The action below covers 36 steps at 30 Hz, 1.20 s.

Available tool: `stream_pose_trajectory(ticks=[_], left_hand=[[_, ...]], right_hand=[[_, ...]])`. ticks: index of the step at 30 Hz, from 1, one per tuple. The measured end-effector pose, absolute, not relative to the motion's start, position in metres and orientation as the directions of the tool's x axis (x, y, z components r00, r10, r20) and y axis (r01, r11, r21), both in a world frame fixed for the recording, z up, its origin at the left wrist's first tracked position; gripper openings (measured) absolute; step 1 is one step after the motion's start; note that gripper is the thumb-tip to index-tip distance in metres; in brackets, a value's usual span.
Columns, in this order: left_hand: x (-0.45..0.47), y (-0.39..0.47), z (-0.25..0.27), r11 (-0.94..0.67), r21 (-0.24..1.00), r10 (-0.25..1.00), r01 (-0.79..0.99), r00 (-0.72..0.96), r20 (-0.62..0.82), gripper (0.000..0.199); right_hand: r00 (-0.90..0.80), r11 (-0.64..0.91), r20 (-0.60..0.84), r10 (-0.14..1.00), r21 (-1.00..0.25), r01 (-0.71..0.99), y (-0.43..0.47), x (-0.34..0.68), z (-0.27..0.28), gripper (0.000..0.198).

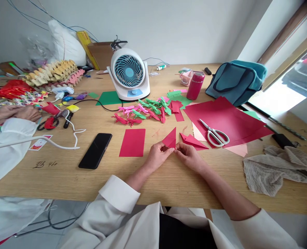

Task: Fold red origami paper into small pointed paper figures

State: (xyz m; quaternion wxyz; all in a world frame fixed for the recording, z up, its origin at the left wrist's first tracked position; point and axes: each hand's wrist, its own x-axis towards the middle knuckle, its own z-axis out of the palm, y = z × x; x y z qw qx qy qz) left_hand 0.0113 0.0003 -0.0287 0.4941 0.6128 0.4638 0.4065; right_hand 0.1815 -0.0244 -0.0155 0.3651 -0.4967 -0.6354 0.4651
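A red paper point(171, 137), folded to a pointed triangle, stands tilted up between my hands. My left hand point(157, 155) is closed, thumb and fingers pinching its lower edge. My right hand point(189, 156) is closed too, its fingertips pinching the paper's lower right corner close to the left thumb. Just behind my right hand lies another folded red paper point(193, 141) with pointed ends. To the left of my hands a flat red paper rectangle point(132, 142) rests on the table. Several folded paper figures point(150, 109) in green, pink and red are heaped farther back.
White-handled scissors point(215, 135) lie on large red sheets point(228, 117) to the right. A black phone point(95, 151) is at the left. Behind stand a fan point(129, 74), a red flask point(195, 85) and a blue bag point(236, 83). A co-worker's hands point(26, 113) are at far left.
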Motion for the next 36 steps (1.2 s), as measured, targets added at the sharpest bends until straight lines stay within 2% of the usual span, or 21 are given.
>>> stream_pose_trajectory(ticks=[6, 10, 14, 19, 21, 24, 26, 28, 31, 36], left_hand=[[0.011, 0.0, -0.029, -0.024, 0.99, 0.974, 0.137, 0.229, -0.008, 0.031], [0.009, 0.004, -0.027, 0.055, 0.998, 0.979, 0.021, 0.196, -0.058, 0.033], [0.006, 0.009, -0.019, 0.164, 0.979, 0.979, -0.125, 0.139, -0.146, 0.031], [0.002, 0.015, -0.012, 0.315, 0.911, 0.948, -0.266, 0.133, -0.289, 0.032], [0.0, 0.017, -0.012, 0.344, 0.89, 0.939, -0.299, 0.137, -0.317, 0.032], [-0.004, 0.02, -0.013, 0.353, 0.875, 0.936, -0.331, 0.139, -0.325, 0.034], [-0.005, 0.022, -0.014, 0.356, 0.867, 0.934, -0.349, 0.142, -0.327, 0.035], [-0.006, 0.022, -0.015, 0.355, 0.862, 0.935, -0.362, 0.141, -0.326, 0.035], [-0.006, 0.023, -0.016, 0.345, 0.861, 0.939, -0.373, 0.128, -0.32, 0.037], [-0.004, 0.023, -0.016, 0.311, 0.869, 0.949, -0.386, 0.077, -0.306, 0.038]], right_hand=[[-0.201, 0.047, -0.015, 0.98, -0.953, 0.3, -0.025, 0.181, -0.015, 0.029], [-0.193, 0.07, 0.012, 0.981, -0.953, 0.294, -0.024, 0.181, -0.017, 0.033], [-0.154, 0.131, 0.09, 0.984, -0.95, 0.284, -0.023, 0.184, -0.018, 0.03], [-0.069, 0.222, 0.212, 0.975, -0.896, 0.386, -0.023, 0.194, -0.014, 0.027], [-0.04, 0.256, 0.271, 0.962, -0.841, 0.476, -0.022, 0.201, -0.011, 0.024], [-0.055, 0.318, 0.379, 0.924, -0.679, 0.661, -0.019, 0.215, -0.008, 0.014], [-0.062, 0.322, 0.43, 0.901, -0.566, 0.759, -0.016, 0.223, -0.009, 0.02], [-0.074, 0.284, 0.42, 0.904, -0.463, 0.84, -0.013, 0.23, -0.013, 0.032], [-0.091, 0.228, 0.345, 0.934, -0.38, 0.896, -0.01, 0.235, -0.019, 0.046], [-0.062, 0.175, 0.319, 0.946, -0.341, 0.924, -0.009, 0.237, -0.026, 0.045]])
